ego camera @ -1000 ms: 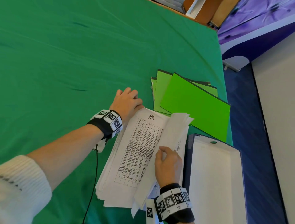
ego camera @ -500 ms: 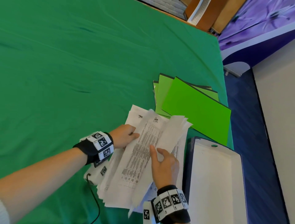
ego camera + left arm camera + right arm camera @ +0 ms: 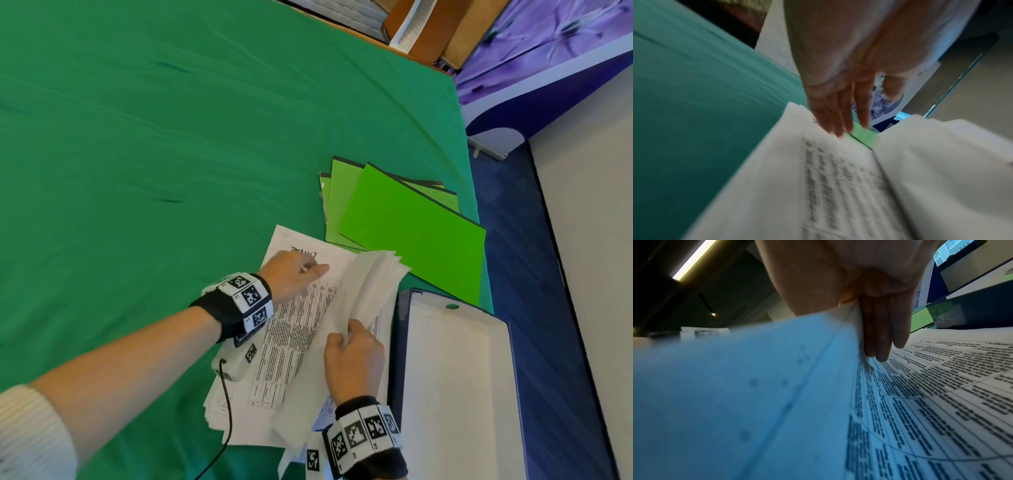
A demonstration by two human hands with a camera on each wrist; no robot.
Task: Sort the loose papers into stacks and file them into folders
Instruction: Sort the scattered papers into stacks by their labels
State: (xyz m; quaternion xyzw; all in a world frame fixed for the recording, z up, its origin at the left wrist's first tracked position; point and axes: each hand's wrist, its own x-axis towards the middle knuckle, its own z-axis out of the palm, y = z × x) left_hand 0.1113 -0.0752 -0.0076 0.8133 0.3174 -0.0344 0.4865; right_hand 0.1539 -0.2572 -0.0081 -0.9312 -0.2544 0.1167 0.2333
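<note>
A pile of printed papers (image 3: 284, 346) lies on the green cloth near the front edge. My left hand (image 3: 306, 270) rests with straight fingers on the head of the top table sheet, under a handwritten heading; the left wrist view shows the left hand (image 3: 840, 125) with its fingertips touching that sheet's far edge. My right hand (image 3: 346, 334) pinches a bundle of turned-up sheets (image 3: 373, 284) and holds them raised off the pile's right side. In the right wrist view the right hand (image 3: 869, 331) has its thumb and fingers on either side of the bundle (image 3: 756, 386). Several bright green folders (image 3: 411, 229) lie just beyond the pile.
An open dark blue box file (image 3: 455, 394) with a white inside sits to the right of the pile at the table's right edge. The green cloth (image 3: 171, 171) stretches wide to the left and back. A black cable (image 3: 227, 411) runs from my left wrist.
My left hand left the pile's far left corner, drew back along the left edge, then came forward onto the top sheet. A sheet with another heading now shows. The right hand kept its bundle.
</note>
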